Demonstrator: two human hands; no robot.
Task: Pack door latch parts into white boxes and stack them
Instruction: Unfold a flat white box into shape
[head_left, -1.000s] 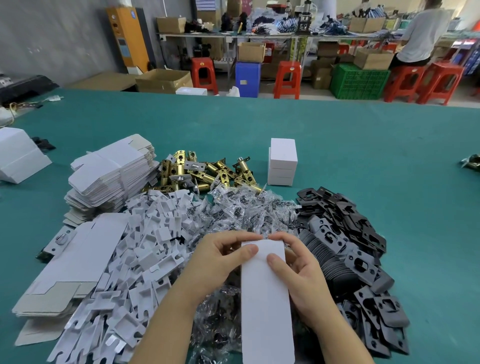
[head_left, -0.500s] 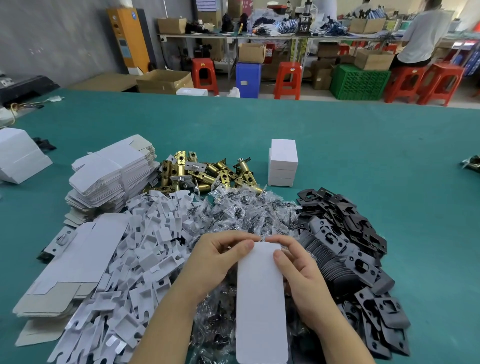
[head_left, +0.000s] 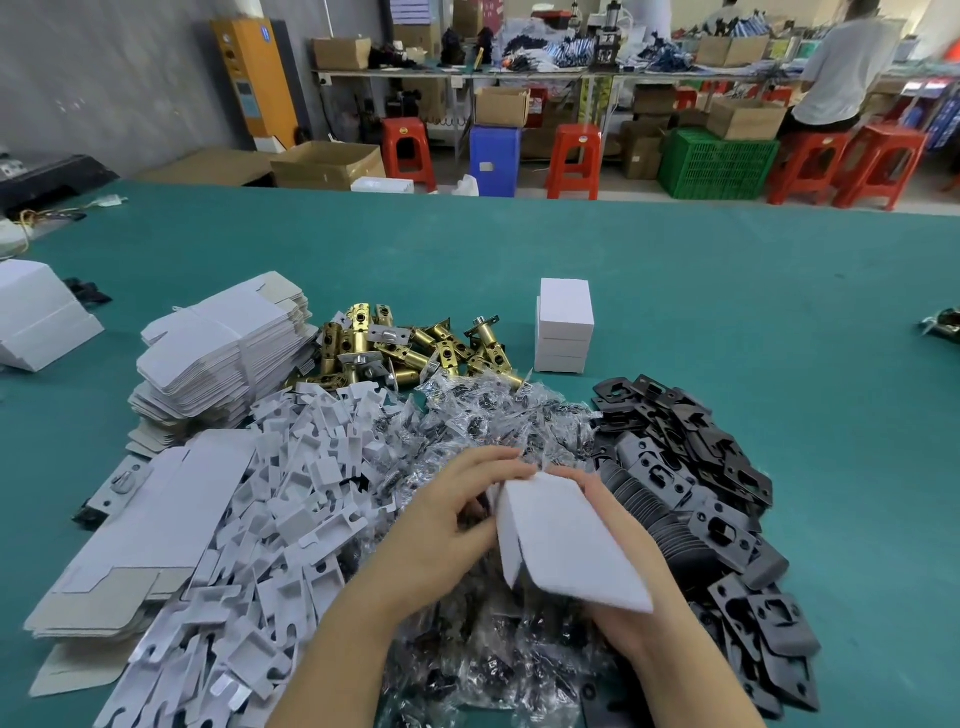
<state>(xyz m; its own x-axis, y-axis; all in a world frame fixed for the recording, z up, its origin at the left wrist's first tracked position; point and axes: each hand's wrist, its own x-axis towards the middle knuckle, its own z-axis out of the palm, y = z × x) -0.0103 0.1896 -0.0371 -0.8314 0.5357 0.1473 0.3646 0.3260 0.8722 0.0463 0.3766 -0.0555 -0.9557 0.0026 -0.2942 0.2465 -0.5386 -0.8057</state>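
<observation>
Head view: both hands grip one white box (head_left: 566, 545) above the bagged parts (head_left: 498, 421), left hand (head_left: 457, 514) fingers curled at its far-left end, right hand (head_left: 618, 525) cupping its right side, long axis running far-left to near-right, stacked boxes (head_left: 564, 325) straight ahead.

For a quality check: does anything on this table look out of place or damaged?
Nothing looks damaged. Only one small wrapped item lies alone at the table's far right edge, apart from the sorted piles. Both hands hold the white box.
</observation>
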